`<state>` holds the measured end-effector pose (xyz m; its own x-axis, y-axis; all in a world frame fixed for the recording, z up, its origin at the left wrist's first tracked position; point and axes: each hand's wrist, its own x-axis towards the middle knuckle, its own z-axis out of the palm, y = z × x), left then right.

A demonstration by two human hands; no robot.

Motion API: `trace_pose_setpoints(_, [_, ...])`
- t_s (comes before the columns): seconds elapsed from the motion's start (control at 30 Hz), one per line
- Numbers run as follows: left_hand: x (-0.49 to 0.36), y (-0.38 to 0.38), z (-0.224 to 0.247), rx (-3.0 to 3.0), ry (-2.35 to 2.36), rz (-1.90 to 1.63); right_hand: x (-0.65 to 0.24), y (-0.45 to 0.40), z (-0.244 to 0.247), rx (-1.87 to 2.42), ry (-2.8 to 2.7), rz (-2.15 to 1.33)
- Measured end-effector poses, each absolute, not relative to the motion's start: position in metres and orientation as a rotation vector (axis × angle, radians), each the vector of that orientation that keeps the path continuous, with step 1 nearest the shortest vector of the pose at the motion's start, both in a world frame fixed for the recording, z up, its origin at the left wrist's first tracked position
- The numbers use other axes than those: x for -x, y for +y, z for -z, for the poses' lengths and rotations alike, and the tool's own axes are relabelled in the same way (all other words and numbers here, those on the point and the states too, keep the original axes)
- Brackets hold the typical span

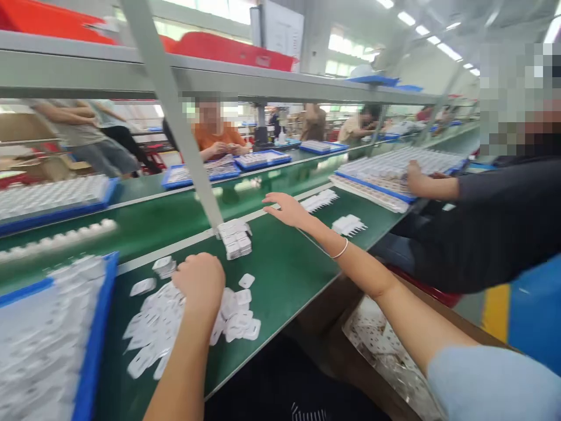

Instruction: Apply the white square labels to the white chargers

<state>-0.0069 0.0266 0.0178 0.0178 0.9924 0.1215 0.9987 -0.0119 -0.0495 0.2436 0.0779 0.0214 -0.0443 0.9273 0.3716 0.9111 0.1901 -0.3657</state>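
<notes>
Left hand [199,280] fisted on parts pile [175,327] at 7 o'clock, pinning it; right hand [287,209] wide, empty, stretched toward 1 o'clock over worktop [284,275]

Both forearms are left bare. A thin pale bangle [340,251] is worn just behind the right hand [287,209]. Further up from the bangle, a light blue short sleeve [491,383] is seen. Nothing's worn on the left hand [199,280].

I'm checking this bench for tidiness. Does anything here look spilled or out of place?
Yes: the white parts under the left hand lie in a loose, overlapping heap on the green bench, while the stack beyond it sits neatly. The right hand hovers open.
</notes>
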Motion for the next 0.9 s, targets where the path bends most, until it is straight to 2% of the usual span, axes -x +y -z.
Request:
trace_pose_setpoints(0.13, [-0.003, 0.026, -0.009, 2.291, -1.838, 0.167, -0.335, 0.016, -0.009, 2.131, -1.538, 0.036])
trace_pose_setpoints(0.3, [-0.019, 0.021, 0.004, 2.466, -1.632, 0.192, -0.403, -0.029, 0.042, 2.384, -1.316, -0.156])
trace_pose_setpoints(0.5, [-0.022, 0.023, 0.011, 2.531, -1.633, 0.183, -0.399, -0.026, 0.081, 2.424, -1.231, -0.085])
trace_pose_setpoints(0.9, [-0.033, 0.019, 0.017, 2.699, -1.709, 0.138, -0.356, -0.012, 0.085, 2.26, -1.444, -0.095])
